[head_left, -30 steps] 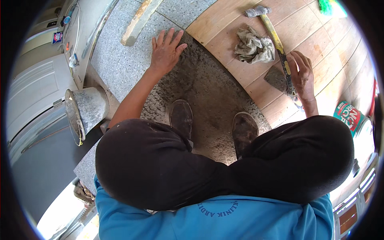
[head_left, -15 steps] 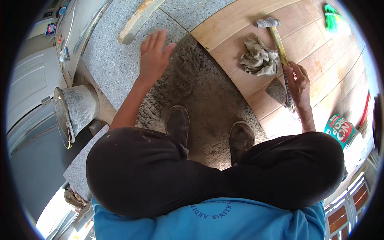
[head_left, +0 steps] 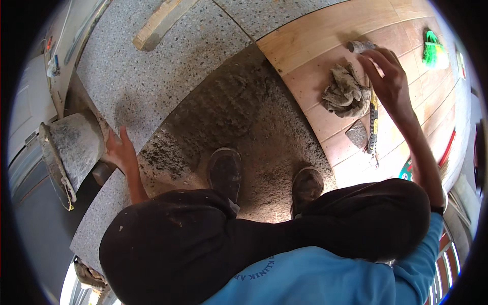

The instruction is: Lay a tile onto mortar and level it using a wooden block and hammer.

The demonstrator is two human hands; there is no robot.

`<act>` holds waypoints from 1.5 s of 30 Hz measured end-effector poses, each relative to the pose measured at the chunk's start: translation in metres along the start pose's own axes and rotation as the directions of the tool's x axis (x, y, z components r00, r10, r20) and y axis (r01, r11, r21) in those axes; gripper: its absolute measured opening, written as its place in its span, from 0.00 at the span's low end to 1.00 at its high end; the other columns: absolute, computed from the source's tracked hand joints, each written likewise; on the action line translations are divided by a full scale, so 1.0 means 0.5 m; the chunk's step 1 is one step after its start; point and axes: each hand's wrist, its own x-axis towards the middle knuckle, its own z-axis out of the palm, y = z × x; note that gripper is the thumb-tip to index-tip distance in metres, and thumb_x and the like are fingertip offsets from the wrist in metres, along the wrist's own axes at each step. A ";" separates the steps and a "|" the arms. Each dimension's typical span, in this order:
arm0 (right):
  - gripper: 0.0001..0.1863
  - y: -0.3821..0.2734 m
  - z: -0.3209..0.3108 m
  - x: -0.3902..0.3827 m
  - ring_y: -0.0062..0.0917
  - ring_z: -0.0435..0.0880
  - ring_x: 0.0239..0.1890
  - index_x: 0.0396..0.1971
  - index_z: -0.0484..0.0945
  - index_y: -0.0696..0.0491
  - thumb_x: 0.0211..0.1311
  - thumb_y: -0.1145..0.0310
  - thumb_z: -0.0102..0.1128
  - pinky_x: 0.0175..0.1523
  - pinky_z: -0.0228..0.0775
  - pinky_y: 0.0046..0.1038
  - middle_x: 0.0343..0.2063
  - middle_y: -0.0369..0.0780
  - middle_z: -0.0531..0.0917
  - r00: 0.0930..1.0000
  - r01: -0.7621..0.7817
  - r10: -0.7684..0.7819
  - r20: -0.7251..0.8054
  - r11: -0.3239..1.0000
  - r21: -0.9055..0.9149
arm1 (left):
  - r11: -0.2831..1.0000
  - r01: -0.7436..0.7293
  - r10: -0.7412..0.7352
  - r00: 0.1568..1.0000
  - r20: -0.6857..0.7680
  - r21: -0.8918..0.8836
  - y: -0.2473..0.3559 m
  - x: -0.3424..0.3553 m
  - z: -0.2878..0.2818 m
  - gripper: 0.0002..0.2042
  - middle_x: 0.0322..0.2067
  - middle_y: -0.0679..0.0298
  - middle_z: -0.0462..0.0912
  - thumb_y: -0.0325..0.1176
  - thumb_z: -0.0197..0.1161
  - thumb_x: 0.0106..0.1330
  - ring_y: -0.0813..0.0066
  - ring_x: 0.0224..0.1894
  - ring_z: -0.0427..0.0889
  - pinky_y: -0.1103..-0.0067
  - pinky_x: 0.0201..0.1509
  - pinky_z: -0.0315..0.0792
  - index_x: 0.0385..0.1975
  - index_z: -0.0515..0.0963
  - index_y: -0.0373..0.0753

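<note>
My right hand (head_left: 390, 76) is bent round the head end of a hammer (head_left: 374, 122) that lies on the wood-coloured tiles. Its thumb and fingers curl about the neck below the metal head, partly hiding it. A crumpled, dirty grey rag (head_left: 345, 92) sits left of the handle, and a small dark square piece (head_left: 357, 134) lies beside the grip. My left hand (head_left: 121, 151) is low on the left at the speckled tile's edge, thumb and finger apart, holding nothing visible. Close by are a cement-stained bucket (head_left: 79, 142) lying tilted and a short cylindrical piece (head_left: 103, 172).
Between my shoes lies a rough bed of grey mortar (head_left: 239, 96), bordered by speckled grey tiles (head_left: 157, 66). A wooden batten (head_left: 160, 25) rests on them at the top. Bundled green string (head_left: 432, 50) lies at the far right, with a teal container (head_left: 405, 170) partly behind my right arm.
My right hand has moved from the hammer's grip up to its head; the hammer stays on the tiles. My left hand has swung from above the speckled tile down and left toward the bucket.
</note>
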 end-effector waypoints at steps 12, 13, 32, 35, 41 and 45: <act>0.12 -0.116 0.236 0.214 0.31 0.80 0.44 0.33 0.77 0.52 0.72 0.59 0.55 0.49 0.77 0.36 0.34 0.38 0.79 0.912 0.341 -0.342 0.225 0.939 0.046 | 0.876 0.429 -0.386 0.898 0.212 -0.221 -0.057 -0.025 0.038 0.28 0.47 0.48 0.85 0.52 0.64 0.68 0.59 0.47 0.84 0.70 0.54 0.74 0.54 0.81 0.31; 0.12 -0.115 0.241 0.219 0.32 0.80 0.44 0.33 0.77 0.52 0.72 0.59 0.56 0.49 0.76 0.35 0.34 0.38 0.79 0.910 0.353 -0.352 0.217 0.935 0.038 | 0.843 0.457 -0.407 0.887 0.219 -0.285 -0.065 -0.024 0.042 0.27 0.47 0.49 0.86 0.51 0.64 0.68 0.60 0.48 0.84 0.71 0.55 0.74 0.54 0.81 0.31; 0.10 -0.147 0.252 0.254 0.32 0.80 0.37 0.25 0.79 0.51 0.62 0.62 0.66 0.40 0.77 0.34 0.29 0.37 0.78 0.928 0.304 -0.306 0.212 0.952 0.045 | 0.662 0.586 -0.544 0.804 0.238 -0.468 -0.041 -0.017 0.024 0.21 0.43 0.52 0.86 0.43 0.66 0.69 0.64 0.43 0.84 0.71 0.51 0.75 0.49 0.82 0.29; 0.11 -0.154 0.249 0.264 0.32 0.80 0.36 0.25 0.78 0.52 0.61 0.62 0.67 0.39 0.78 0.34 0.29 0.37 0.79 0.939 0.264 -0.273 0.208 0.962 0.071 | 0.652 0.594 -0.554 0.797 0.240 -0.471 -0.059 -0.014 0.033 0.20 0.43 0.51 0.86 0.42 0.66 0.69 0.64 0.43 0.84 0.71 0.51 0.75 0.49 0.82 0.29; 0.13 -0.202 0.181 0.359 0.36 0.78 0.48 0.41 0.79 0.53 0.61 0.63 0.67 0.50 0.74 0.39 0.42 0.40 0.79 0.938 0.308 -0.307 0.160 0.951 0.021 | 0.648 0.591 -0.551 0.799 0.239 -0.480 -0.069 -0.022 0.039 0.20 0.44 0.51 0.85 0.41 0.66 0.68 0.63 0.45 0.84 0.71 0.52 0.75 0.49 0.82 0.29; 0.27 -0.202 0.178 0.464 0.41 0.69 0.62 0.58 0.72 0.54 0.59 0.67 0.68 0.64 0.64 0.44 0.59 0.43 0.72 0.895 0.444 -0.445 0.028 0.882 -0.159 | 0.645 0.597 -0.530 0.799 0.284 -0.478 -0.057 -0.027 0.019 0.21 0.49 0.52 0.83 0.43 0.67 0.68 0.59 0.51 0.81 0.67 0.57 0.73 0.51 0.82 0.31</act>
